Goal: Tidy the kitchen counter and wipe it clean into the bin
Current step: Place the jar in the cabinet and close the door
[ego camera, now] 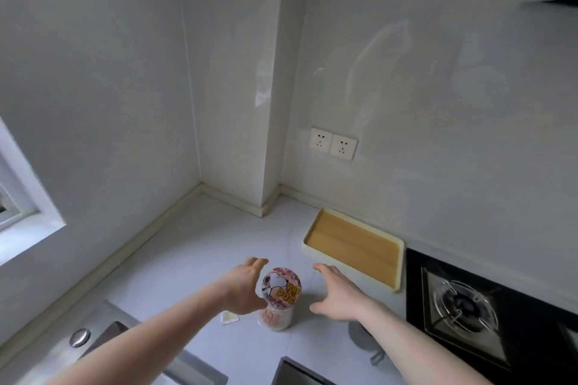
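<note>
We see a small jar w/ a cartoon dog lid standing upright on the white counter, low in the middle of the frame. Our left hand is right at the jar's left side, fingers straight; can't tell if it touches. Our right hand is a bit to the right of the jar, fingers spread wide, holding nothing. The two hands are apart, jar between them.

A little white scrap lies on the counter just left of the jar's bottom. A tray w/ a wood-color bottom sits by the wall, right of middle. The black stove is at the lower right. The sink edge w/ a round metal cap is at the lower left. Two wall plugs are up above the tray.
</note>
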A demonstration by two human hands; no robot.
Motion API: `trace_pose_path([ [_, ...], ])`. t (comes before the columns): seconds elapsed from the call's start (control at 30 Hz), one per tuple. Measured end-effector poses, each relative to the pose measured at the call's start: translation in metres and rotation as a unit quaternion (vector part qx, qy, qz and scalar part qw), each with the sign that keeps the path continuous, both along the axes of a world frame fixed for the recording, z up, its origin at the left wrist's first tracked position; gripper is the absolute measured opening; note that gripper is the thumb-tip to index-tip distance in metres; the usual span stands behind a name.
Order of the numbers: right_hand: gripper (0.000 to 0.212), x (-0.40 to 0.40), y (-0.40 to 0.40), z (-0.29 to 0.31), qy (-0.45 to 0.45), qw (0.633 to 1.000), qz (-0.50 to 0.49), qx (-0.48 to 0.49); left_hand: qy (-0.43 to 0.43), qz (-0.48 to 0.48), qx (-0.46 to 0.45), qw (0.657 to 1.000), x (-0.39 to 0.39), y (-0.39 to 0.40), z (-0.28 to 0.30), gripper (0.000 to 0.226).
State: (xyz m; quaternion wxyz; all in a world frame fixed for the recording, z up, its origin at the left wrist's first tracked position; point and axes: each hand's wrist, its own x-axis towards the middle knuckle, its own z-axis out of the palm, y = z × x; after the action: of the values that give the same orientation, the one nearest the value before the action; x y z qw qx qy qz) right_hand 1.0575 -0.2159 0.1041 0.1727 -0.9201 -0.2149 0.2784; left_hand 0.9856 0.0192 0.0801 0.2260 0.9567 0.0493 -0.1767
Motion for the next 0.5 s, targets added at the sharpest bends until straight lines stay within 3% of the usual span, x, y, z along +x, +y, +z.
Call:
trace_pose_path([
  [0.17, 0.106, -0.003, 0.02, -0.055, 0.043, 0.998, -0.052, 0.004, 0.045, 0.073, -0.077, 0.993, 0.009, -0.019, -0.053, 0.106],
  [0.3, 0.094, -0.006, 0.034, -0.078, 0.049, 0.996, -0.067, 0.025, 0.033, 0.113, -0.092, 0.989, 0.019, -0.025, -0.077, 0.111],
  [0.5, 0.087, -0.002, 0.044, -0.107, 0.082, 0.986, -0.133, 0.05, 0.027, 0.121, -0.089, 0.988, 0.023, -0.02, -0.091, 0.075],
])
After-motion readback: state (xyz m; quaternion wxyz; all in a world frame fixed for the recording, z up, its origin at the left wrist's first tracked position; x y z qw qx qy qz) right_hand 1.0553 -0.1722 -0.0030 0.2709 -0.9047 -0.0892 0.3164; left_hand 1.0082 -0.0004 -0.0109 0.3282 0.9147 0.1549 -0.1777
